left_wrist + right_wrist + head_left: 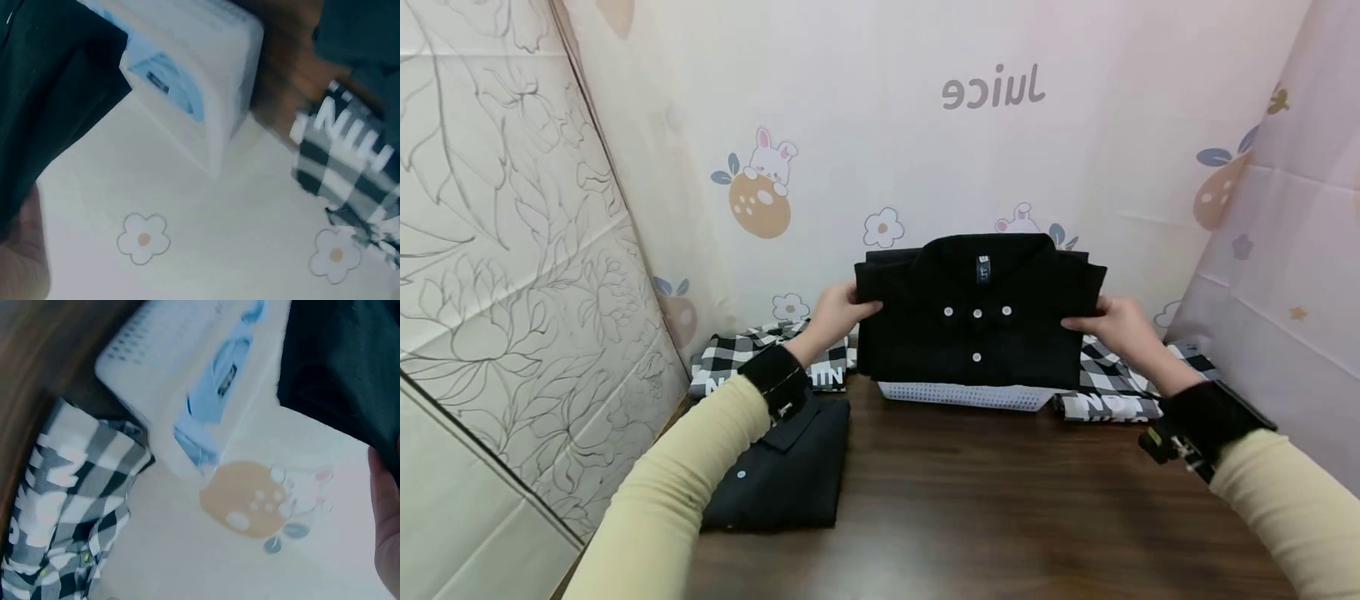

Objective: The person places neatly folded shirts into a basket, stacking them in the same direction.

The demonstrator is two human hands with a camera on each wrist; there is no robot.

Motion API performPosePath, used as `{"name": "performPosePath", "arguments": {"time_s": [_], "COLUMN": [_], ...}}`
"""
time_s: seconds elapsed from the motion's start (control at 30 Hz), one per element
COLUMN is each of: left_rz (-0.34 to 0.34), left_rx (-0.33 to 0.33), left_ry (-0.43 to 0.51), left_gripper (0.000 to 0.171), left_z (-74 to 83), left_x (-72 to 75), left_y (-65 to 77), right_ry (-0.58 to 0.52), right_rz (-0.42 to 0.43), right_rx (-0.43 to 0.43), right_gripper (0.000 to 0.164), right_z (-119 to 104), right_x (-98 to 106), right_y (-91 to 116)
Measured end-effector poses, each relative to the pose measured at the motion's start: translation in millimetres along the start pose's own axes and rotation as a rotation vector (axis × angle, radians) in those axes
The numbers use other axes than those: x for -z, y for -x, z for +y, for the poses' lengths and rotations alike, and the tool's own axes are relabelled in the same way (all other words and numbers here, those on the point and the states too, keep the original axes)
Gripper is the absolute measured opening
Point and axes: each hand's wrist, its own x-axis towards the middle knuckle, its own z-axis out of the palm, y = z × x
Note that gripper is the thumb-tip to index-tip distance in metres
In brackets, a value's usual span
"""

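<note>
A folded black shirt [977,333] with white buttons and a collar label is held up in front of the back curtain. My left hand [841,321] pinches its left edge, thumb on the front; my right hand [1112,327] pinches the right edge the same way. Behind and below the shirt stands a white perforated basket [966,395]. In the left wrist view, light blue folded clothing [169,81] lies inside that basket. The right wrist view also shows the shirt's dark cloth [337,369] raised beside the basket's rim.
Another folded black shirt [775,483] lies on the brown table [970,508] at the left. Black-and-white checked garments with white lettering lie on both sides of the basket, one at left [730,358] and one at right [1108,387]. Patterned curtains [880,125] enclose the table.
</note>
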Motion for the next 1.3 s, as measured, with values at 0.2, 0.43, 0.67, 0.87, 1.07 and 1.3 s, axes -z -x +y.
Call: {"name": "performPosePath", "arguments": {"time_s": [0.2, 0.43, 0.67, 0.87, 1.07, 1.3], "left_rz": [0.002, 0.060, 0.081, 0.031, -0.046, -0.139], "left_rx": [0.080, 0.195, 0.306, 0.351, 0.451, 0.603], "left_ry": [0.024, -0.006, -0.052, -0.074, -0.042, -0.092], "left_gripper": [0.024, 0.024, 0.024, 0.028, 0.036, 0.031], "left_z": [5.6, -11.7, -38.0, -53.7, -117.9, -200.0], "left_x": [-2.0, -18.8, -37.2, -53.3, -84.8, -109.7], "left_y": [-34.8, -64.2, -79.9, -82.8, -112.6, -159.0], "right_ry": [-0.051, -0.030, 0.000, -0.006, 0.005, -0.024], "right_rz": [-0.022, 0.057, 0.075, 0.068, -0.020, -0.208], "right_rx": [-0.024, 0.007, 0.004, -0.056, -0.140, -0.284], "right_gripper": [0.044, 0.033, 0.027, 0.027, 0.033, 0.054], "right_z": [8, 20, 36, 58, 68, 58], "right_x": [3, -9, -38, -62, -75, -69], "right_y": [-42, -73, -83, -82, -78, -83]}}
